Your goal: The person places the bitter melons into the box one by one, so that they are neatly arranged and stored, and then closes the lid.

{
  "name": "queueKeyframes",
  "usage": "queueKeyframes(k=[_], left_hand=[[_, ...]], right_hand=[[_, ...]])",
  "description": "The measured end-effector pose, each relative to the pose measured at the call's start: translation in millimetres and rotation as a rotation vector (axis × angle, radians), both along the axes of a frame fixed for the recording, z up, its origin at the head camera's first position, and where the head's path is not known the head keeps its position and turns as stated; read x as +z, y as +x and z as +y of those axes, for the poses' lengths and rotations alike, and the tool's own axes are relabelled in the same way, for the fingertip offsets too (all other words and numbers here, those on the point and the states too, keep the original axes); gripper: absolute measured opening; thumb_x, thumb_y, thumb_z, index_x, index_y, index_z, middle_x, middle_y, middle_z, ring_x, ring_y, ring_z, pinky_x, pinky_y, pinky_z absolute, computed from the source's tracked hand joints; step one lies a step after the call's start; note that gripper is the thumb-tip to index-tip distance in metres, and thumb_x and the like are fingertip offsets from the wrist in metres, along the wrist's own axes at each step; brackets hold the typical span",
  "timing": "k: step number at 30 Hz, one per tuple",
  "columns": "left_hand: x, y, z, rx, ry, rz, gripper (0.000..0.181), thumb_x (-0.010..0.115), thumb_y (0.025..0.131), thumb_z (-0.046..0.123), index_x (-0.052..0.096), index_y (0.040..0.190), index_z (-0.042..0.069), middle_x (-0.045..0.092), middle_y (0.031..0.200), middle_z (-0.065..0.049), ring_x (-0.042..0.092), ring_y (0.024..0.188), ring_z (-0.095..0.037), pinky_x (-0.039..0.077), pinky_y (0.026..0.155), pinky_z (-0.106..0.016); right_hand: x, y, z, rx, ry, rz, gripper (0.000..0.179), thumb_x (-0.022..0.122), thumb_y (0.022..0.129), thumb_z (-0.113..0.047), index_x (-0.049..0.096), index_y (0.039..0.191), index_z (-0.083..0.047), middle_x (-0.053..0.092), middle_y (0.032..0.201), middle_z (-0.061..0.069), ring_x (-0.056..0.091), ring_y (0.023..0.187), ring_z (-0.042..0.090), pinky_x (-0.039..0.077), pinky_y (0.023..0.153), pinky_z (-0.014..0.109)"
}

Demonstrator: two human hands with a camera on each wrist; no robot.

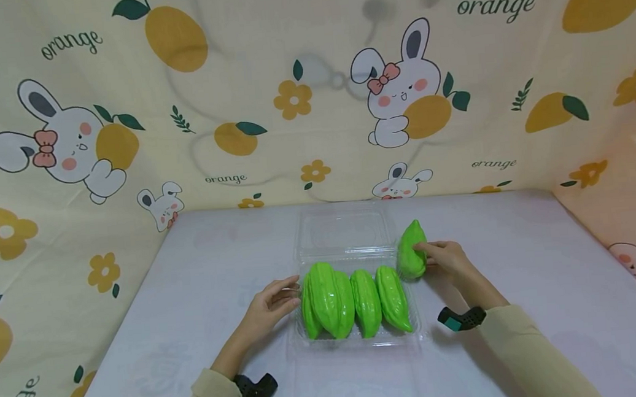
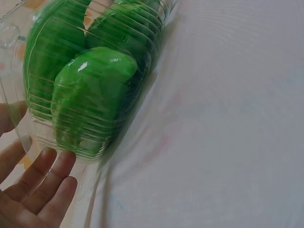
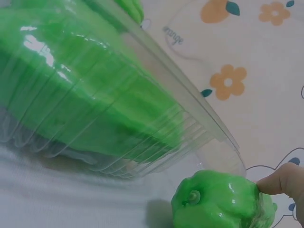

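My right hand (image 1: 448,258) pinches a glossy green ribbed fruit (image 1: 412,250), pointed at its upper end, beside the box's right back corner. In the right wrist view this fruit (image 3: 216,199) shows its stem end toward the camera, with the thumb pressed on its side. Several similar green fruits (image 1: 366,303) lie side by side in a clear plastic box (image 1: 356,343), the left ones bunched together. At the box's left wall, my left hand (image 1: 270,306) has its fingers extended, fingertips (image 2: 66,159) touching the ridged plastic; nothing is in its palm.
The box's transparent lid (image 1: 345,230) lies folded back behind it on the white tabletop (image 1: 207,280). A cloth printed with rabbits and oranges (image 1: 262,36) hangs behind and along the sides. Both wrists wear black bands (image 1: 257,388).
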State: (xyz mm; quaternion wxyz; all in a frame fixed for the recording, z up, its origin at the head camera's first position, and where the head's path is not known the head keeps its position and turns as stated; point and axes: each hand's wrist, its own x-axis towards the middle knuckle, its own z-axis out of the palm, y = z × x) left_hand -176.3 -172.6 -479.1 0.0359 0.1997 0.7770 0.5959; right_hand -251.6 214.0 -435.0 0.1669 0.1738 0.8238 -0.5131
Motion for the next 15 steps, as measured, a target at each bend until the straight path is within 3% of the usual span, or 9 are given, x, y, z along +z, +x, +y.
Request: queueKeyframes(k=[5, 8, 15], left_hand=[[-0.6, 0.1, 0.0, 0.000, -0.003, 0.007, 0.050, 0.062, 0.093, 0.010, 0.046, 0.138, -0.007, 0.055, 0.123, -0.027, 0.060, 0.117, -0.034, 0.052, 0.101, -0.016], [0.4, 0.3, 0.1, 0.002, 0.002, -0.017, 0.050, 0.062, 0.093, 0.012, 0.047, 0.138, -0.004, 0.055, 0.125, -0.025, 0.059, 0.119, -0.034, 0.051, 0.101, -0.014], [3.1, 1.7, 0.7, 0.006, 0.005, -0.041, 0.051, 0.063, 0.093, 0.012, 0.047, 0.139, -0.001, 0.054, 0.127, -0.026, 0.058, 0.121, -0.035, 0.050, 0.102, -0.013]], right_hand=[[1.9, 3.7, 4.4, 0.010, -0.045, 0.007, 0.079, 0.055, 0.093, -0.043, 0.030, 0.146, 0.009, 0.037, 0.146, 0.026, 0.051, 0.116, 0.024, 0.048, 0.110, 0.038], [4.6, 6.3, 8.2, 0.021, -0.079, 0.020, 0.079, 0.054, 0.095, -0.043, 0.028, 0.146, 0.010, 0.036, 0.147, 0.025, 0.051, 0.114, 0.021, 0.046, 0.113, 0.038], [9.7, 10.3, 13.0, 0.025, -0.165, 0.042, 0.077, 0.056, 0.095, -0.039, 0.027, 0.146, 0.011, 0.050, 0.123, 0.010, 0.056, 0.087, 0.001, 0.057, 0.082, 0.014]])
